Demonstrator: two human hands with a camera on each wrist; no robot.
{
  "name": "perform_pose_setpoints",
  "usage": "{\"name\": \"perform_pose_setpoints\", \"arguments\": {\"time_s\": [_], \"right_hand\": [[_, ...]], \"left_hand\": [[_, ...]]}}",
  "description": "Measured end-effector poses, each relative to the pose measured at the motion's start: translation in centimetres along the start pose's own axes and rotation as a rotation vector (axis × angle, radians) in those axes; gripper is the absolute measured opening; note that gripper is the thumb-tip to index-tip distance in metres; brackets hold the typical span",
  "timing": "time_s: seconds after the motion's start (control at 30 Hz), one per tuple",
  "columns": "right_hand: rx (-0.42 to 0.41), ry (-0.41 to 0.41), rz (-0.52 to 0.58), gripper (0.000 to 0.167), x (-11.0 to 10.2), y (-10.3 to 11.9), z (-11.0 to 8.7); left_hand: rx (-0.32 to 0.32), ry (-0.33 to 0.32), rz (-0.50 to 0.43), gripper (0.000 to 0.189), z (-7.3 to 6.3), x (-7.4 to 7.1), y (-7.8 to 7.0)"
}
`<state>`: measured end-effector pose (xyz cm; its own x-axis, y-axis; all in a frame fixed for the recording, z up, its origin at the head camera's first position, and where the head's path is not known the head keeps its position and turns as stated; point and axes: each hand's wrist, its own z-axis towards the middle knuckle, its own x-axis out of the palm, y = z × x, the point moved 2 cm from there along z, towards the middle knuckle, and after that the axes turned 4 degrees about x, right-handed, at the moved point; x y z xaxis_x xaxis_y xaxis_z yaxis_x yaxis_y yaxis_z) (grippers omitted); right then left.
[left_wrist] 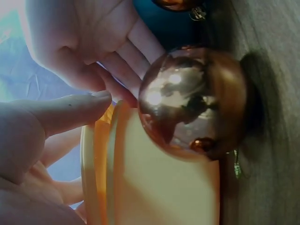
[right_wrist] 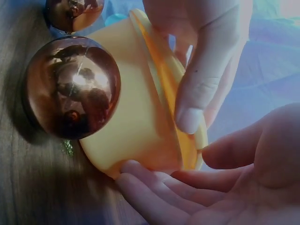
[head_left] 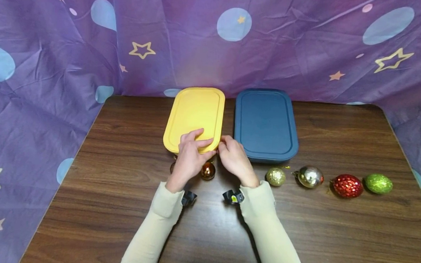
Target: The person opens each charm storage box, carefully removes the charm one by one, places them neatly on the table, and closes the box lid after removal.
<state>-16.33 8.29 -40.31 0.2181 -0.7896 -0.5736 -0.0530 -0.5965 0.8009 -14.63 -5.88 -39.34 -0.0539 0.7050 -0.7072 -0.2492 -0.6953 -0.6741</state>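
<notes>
A yellow lid (head_left: 200,111) covers a yellow container (right_wrist: 126,93); at its front right corner a gap shows between lid and wall. My left hand (head_left: 189,156) has spread fingers on top of the lid and its thumb at the gap, pinching the lid's edge. At that same corner my right hand (head_left: 234,159) grips the container, its fingers against the wall and its thumb tip at the lid's rim. Just before the container's front wall lies a shiny copper ball ornament (head_left: 208,171). Another copper ball (right_wrist: 75,11) is mostly hidden by my left hand in the head view.
A blue lidded container (head_left: 266,124) stands right of the yellow one. Along the table's right side lie a gold glitter ball (head_left: 276,176), a shiny silver-gold ball (head_left: 310,177), a red ornament (head_left: 347,186) and a green ornament (head_left: 378,183). A purple star-patterned cloth (head_left: 185,59) hangs behind.
</notes>
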Motion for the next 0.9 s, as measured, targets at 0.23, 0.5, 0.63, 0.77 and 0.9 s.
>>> {"name": "perform_pose_setpoints", "arguments": {"time_s": [0.23, 0.5, 0.63, 0.77, 0.9], "right_hand": [[-0.013, -0.048, -0.042, 0.039, 0.35, 0.13, 0.07], [-0.025, -0.112, -0.072, 0.032, 0.7, 0.31, -0.04], [-0.023, -0.112, -0.077, 0.032, 0.75, 0.33, -0.06], [-0.023, -0.112, -0.083, 0.032, 0.79, 0.35, -0.07], [-0.02, -0.111, -0.091, 0.032, 0.72, 0.37, -0.14]], "left_hand": [[0.039, -0.01, 0.041, 0.034, -0.11, 0.41, 0.13], [0.042, 0.01, 0.059, 0.034, -0.15, 0.5, 0.14], [0.029, 0.03, 0.071, 0.034, -0.15, 0.52, 0.18], [0.017, 0.051, 0.074, 0.035, -0.15, 0.52, 0.17], [0.017, 0.069, 0.08, 0.036, -0.15, 0.48, 0.14]]}}
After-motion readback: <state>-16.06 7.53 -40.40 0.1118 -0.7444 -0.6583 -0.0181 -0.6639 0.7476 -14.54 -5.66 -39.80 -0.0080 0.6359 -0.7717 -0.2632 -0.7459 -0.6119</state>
